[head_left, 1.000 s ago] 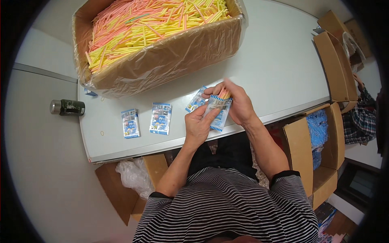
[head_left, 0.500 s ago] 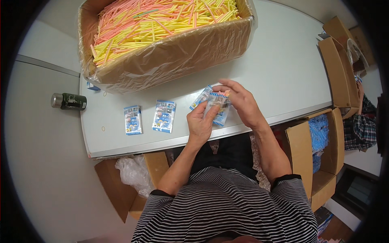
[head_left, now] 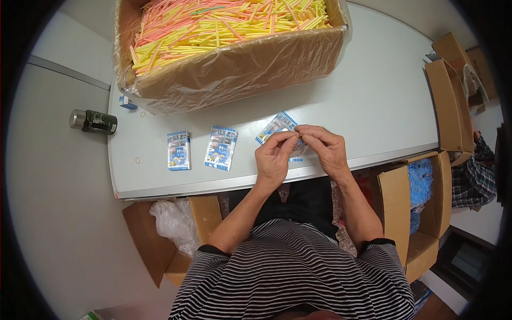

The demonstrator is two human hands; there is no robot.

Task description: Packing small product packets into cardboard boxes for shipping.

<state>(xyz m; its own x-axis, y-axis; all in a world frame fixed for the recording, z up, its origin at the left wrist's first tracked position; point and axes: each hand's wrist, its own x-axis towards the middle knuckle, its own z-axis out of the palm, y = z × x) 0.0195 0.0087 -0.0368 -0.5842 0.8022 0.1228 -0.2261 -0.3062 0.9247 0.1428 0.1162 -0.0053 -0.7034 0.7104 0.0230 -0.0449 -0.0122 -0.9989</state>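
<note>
Hands meet over the near edge of a pale grey desk (head_left: 373,106), seen from above. Both forearms rise from the lower edge, bare below striped short sleeves, and angle inward. The left hand (head_left: 273,160) is curled, thumb and forefinger pressed together on a small blue-edged packet (head_left: 277,127). The right hand (head_left: 325,149) arches beside it, fingertips pinching the same packet at its right side, knuckles up. The packet lies partly under both hands, touching the desk. Two similar packets (head_left: 179,150) (head_left: 221,148) lie flat to the left, well apart from the hands. Behind stands a large cardboard box (head_left: 240,69), lined with clear plastic, full of yellow and pink straws (head_left: 213,26). A dark can (head_left: 94,121) lies left of the desk.
</note>
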